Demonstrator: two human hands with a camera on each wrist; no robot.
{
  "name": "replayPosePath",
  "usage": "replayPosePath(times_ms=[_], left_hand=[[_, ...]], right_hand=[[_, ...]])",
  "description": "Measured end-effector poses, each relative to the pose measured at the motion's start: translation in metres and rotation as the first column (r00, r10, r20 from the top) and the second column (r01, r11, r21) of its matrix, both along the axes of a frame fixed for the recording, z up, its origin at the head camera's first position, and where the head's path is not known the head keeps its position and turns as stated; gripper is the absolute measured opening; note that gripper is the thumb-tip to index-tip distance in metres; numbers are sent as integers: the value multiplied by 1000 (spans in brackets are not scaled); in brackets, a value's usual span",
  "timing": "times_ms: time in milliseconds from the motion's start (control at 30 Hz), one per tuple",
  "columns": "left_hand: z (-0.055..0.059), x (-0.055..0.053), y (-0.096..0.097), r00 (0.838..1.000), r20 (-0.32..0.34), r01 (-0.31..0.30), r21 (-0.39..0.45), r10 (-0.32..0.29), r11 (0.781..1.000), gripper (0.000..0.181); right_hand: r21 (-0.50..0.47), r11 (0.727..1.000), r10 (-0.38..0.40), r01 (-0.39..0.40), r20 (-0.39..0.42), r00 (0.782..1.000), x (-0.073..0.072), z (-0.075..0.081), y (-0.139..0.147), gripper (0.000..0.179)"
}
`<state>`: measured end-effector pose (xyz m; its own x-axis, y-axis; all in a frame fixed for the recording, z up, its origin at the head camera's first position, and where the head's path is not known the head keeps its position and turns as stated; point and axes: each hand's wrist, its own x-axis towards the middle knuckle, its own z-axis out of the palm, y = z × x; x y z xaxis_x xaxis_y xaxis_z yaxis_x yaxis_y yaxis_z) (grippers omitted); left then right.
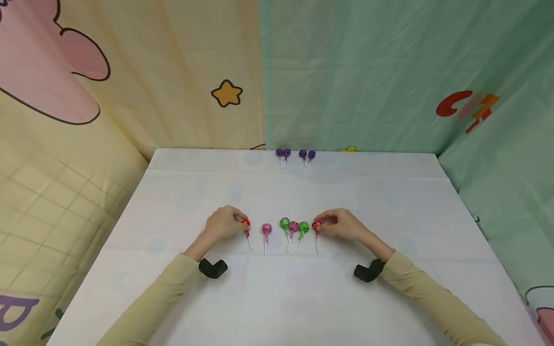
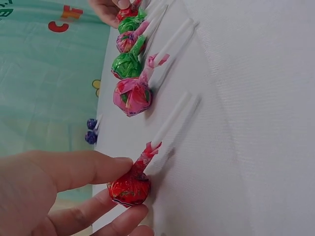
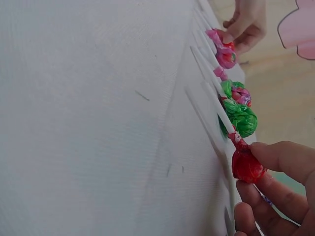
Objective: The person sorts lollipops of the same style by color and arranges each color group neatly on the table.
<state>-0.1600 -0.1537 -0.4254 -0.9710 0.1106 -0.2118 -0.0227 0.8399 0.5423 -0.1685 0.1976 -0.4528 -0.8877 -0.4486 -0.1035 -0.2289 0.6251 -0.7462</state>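
Observation:
My left hand [image 1: 226, 222] pinches a red-wrapped lollipop [image 2: 130, 189] by its head, thumb on one side and fingers on the other, the white stick pointing toward me. At the right end of the row, my right hand [image 1: 343, 224] pinches another red lollipop [image 3: 247, 165] in the same way. Between the hands lie a pink lollipop [image 1: 266, 228], a green lollipop [image 1: 284, 223], a second pink lollipop [image 1: 293, 226] and a second green lollipop [image 1: 304, 227]. The last three sit close together, nearer my right hand, with sticks overlapping.
Two pairs of purple lollipops, a left pair [image 1: 283, 153] and a right pair [image 1: 307, 154], lie at the far edge of the white-covered table [image 1: 277, 302]. Printed curtains [image 1: 346, 72] hang behind and beside it. A black wrist device [image 1: 213, 268] is on each forearm.

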Motion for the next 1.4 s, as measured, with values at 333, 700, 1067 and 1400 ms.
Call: replayPosePath(times_ms=[333,700,1067,1400], left_hand=[[16,-20,8,998,-54,35,20,-33,999,25],[27,-47,31,996,-70,60,60,-56,996,28],[26,-78,47,989,-145,59,118,-42,991,31],[22,-106,59,984,-174,64,117,-43,991,33]], right_hand=[[7,999,-35,36,-56,998,-18,14,3,30],[12,998,-67,68,-86,994,-47,28,-10,32],[11,991,-131,132,-51,990,-74,37,-30,36],[-4,990,-144,144,-41,989,-100,40,-51,35]])
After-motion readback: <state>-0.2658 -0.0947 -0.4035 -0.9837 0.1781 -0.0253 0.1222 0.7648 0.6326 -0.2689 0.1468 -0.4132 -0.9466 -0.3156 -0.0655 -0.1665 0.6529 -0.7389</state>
